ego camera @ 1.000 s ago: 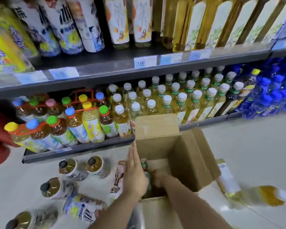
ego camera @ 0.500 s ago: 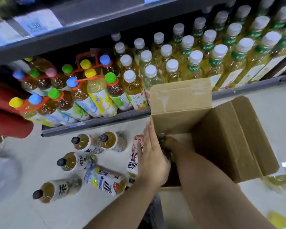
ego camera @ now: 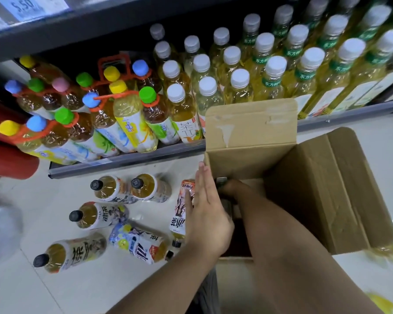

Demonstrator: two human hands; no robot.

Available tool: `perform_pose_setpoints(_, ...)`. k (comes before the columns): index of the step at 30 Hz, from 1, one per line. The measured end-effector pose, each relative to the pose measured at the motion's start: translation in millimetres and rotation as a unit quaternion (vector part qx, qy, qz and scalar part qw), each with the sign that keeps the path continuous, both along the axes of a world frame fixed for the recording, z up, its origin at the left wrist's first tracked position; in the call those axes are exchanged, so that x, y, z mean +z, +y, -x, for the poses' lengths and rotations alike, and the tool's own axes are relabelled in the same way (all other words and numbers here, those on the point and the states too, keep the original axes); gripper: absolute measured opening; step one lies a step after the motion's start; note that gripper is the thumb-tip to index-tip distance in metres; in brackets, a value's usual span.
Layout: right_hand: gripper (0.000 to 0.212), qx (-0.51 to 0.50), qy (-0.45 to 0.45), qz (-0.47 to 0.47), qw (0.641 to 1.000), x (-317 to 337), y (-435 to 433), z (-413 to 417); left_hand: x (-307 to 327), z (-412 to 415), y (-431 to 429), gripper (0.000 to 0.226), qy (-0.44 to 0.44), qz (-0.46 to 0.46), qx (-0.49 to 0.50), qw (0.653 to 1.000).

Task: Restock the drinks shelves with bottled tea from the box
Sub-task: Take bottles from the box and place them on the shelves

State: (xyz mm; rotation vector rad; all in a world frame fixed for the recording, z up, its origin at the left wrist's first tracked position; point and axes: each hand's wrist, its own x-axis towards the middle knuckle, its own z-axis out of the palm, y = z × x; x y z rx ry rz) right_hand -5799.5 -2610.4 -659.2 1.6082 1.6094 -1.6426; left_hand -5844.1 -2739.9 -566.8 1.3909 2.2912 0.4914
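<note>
An open cardboard box [ego camera: 250, 137] stands on the floor in front of the bottom shelf [ego camera: 123, 160]. My left hand [ego camera: 208, 214] lies flat against the box's left wall, fingers straight, holding nothing. My right hand [ego camera: 233, 189] reaches down inside the box, fingers curled around a tea bottle whose dark cap [ego camera: 221, 179] just shows; the rest of it is hidden. Several tea bottles lie on the floor left of the box, among them one with a black cap [ego camera: 70, 251], a blue-labelled one [ego camera: 138, 243] and one right beside my left hand [ego camera: 179, 209].
The bottom shelf holds white-capped yellow tea bottles [ego camera: 236, 78] and packs with coloured caps [ego camera: 89, 114]. Red cylinders [ego camera: 7, 159] jut in at the left, above a clear plastic bag [ego camera: 0, 230]. A blurred yellow bottle [ego camera: 386, 248] lies right of the box's open flap [ego camera: 327, 189].
The view has dropped lower and closer to the box and bottom shelf. My right hand has gone slightly deeper into the box; my left hand stays on the box's left wall.
</note>
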Motion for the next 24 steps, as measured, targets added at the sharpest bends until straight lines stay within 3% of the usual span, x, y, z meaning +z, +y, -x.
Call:
perform_pose_setpoints(5, 0.038, -0.007, 0.03, -0.025, 0.999, -6, 11, -6, -3, 0, 4, 0.117, 0.005, 0.015, 0.011, 1.0)
perform_pose_setpoints(11, 0.047, 0.149, 0.034, -0.13, 0.98, 35, 3, -16, -1, 1, 4, 0.122, 0.036, 0.042, 0.003, 0.998)
perform_pose_setpoints(16, 0.038, 0.186, 0.039, -0.221, 0.956, 124, -12, -45, 20, 3, 1, 0.098, 0.018, 0.083, -0.009, 0.996)
perform_pose_setpoints(20, 0.046, 0.12, 0.086, -0.273, 0.951, 217, -18, -77, 60, 10, -1, 0.076, 0.028, 0.142, -0.046, 0.988)
perform_pose_setpoints(24, 0.045, 0.087, 0.141, -0.339, 0.926, 314, -34, -102, 125, -2, -8, 0.078, -0.057, 0.066, -0.095, 0.992)
